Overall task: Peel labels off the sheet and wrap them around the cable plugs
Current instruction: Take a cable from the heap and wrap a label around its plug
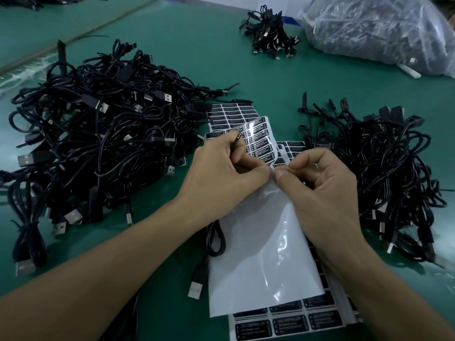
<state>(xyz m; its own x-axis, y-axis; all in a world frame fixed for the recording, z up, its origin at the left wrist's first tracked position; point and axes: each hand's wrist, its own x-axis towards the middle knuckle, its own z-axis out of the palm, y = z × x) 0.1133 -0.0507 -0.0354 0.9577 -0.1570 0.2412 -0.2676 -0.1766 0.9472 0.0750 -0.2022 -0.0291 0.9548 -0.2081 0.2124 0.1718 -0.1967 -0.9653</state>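
My left hand [221, 168] grips a black cable plug [238, 138] whose pin end pokes out above my fingers, and its thumb pinches the edge of a label sheet. My right hand [320, 188] pinches the same sheet, thumb tips nearly touching. The sheet [261, 247] is bent: its white peeled backing hangs toward me, and the upper part with black labels [261, 141] curls up behind my fingers. The held cable's cord and USB plug [197, 286] lie on the table under my left wrist. More label sheets [288, 323] lie flat beneath.
A big heap of black USB cables [93, 134] lies left, another heap [384, 173] right. A small bundle [268, 35] and a clear plastic bag of cables [379, 30] sit at the back. Another label sheet [231, 114] lies behind my hands on the green table [246, 77].
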